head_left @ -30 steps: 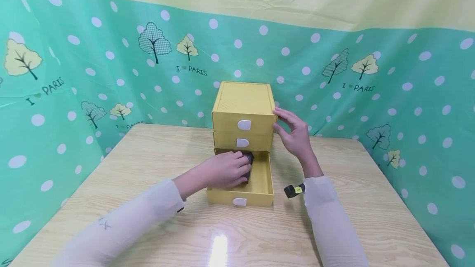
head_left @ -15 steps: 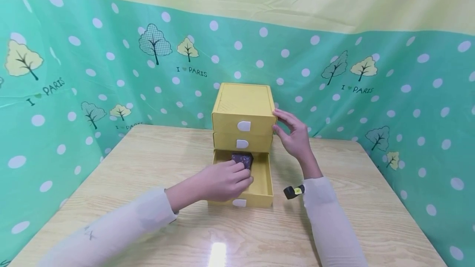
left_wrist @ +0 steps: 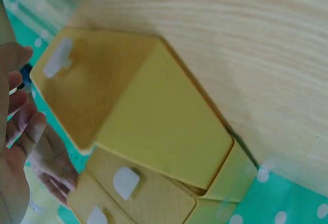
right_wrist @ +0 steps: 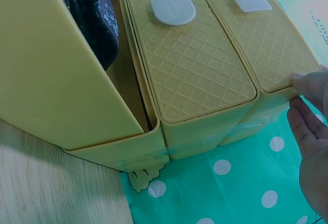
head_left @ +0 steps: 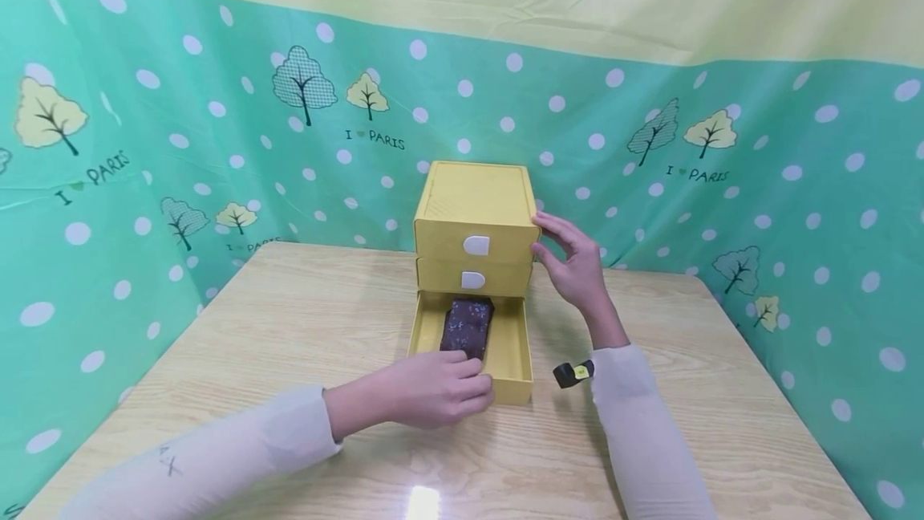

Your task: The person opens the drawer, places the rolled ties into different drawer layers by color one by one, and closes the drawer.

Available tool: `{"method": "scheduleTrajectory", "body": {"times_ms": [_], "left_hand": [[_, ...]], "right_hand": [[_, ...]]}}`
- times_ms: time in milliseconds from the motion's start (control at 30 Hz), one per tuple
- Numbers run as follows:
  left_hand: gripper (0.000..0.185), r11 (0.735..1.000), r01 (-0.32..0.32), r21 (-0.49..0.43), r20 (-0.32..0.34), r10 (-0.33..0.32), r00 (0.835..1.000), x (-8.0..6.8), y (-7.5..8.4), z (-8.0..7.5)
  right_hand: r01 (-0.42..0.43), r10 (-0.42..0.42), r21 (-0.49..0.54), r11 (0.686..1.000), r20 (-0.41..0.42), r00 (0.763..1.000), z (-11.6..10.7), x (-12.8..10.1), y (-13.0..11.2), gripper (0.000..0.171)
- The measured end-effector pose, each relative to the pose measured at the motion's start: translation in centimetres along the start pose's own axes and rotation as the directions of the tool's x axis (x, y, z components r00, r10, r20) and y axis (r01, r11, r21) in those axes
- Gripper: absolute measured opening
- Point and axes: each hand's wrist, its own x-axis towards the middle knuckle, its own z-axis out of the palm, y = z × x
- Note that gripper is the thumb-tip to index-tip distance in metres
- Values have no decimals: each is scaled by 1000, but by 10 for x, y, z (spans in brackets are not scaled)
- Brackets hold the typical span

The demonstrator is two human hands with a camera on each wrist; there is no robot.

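OK, L hand [head_left: 440,387] grip curled on the open bottom drawer [head_left: 516,343] front at 6 o'clock; dark pouch [head_left: 468,326] lies inside. R hand [head_left: 573,259], fingers relaxed, steadies the cabinet [head_left: 472,211] at 3 o'clock. Push straight, keep cabinet braced.

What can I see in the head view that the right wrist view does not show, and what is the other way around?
Only the head view shows the left hand at the open bottom drawer's front and the wooden table. Only the right wrist view shows the cabinet's underside edge. Both show the dark patterned cloth in that drawer and the right hand touching the yellow cabinet.
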Motion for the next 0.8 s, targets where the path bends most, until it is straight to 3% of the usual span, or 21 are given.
{"method": "scheduleTrajectory", "body": {"times_ms": [367, 800], "left_hand": [[18, 984, -137, 112, 8, 137, 991, -2, 14, 9], [25, 981, -136, 140, 98, 123, 988, 3, 22, 8]], "right_hand": [[-2, 2, 1, 1000, -2, 1000, 0, 0, -2, 39], [-1, 1, -6, 1000, 0, 1000, 0, -1, 0, 39]]}}
